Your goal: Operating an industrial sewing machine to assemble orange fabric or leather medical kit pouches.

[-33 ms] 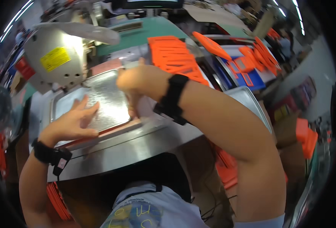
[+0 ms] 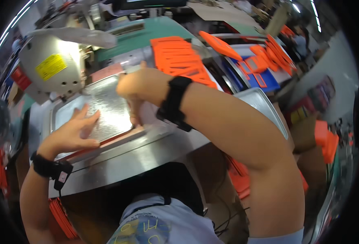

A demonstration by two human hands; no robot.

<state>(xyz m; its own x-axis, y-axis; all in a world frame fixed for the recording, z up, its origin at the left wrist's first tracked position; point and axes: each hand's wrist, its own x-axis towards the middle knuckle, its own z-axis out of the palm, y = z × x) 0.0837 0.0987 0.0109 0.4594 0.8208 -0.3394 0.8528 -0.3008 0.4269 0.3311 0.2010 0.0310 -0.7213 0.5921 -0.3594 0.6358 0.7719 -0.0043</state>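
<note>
A shiny silver rectangular sheet (image 2: 109,99) with rounded corners lies before me, a red-orange edge showing along its near side. To its left is the rim of a pale metal tray (image 2: 51,122); how the two are stacked I cannot make out. My left hand (image 2: 73,132) rests with fingers spread over the sheet's near left part. At the sheet's right edge, my right hand (image 2: 137,91) is bent down with its fingers curled around that edge. Its far fingers are partly hidden and slightly blurred.
A grey machine head (image 2: 51,61) with a yellow label stands just beyond the sheet at left. Orange slotted frames (image 2: 179,59) lie at the back. Further right are a blue tray (image 2: 271,81) with orange pieces and another metal tray (image 2: 265,103). The metal table edge (image 2: 118,164) curves nearest me.
The whole view has shifted slightly, so things sit a little further left. Both hands keep their places on the silver sheet.
</note>
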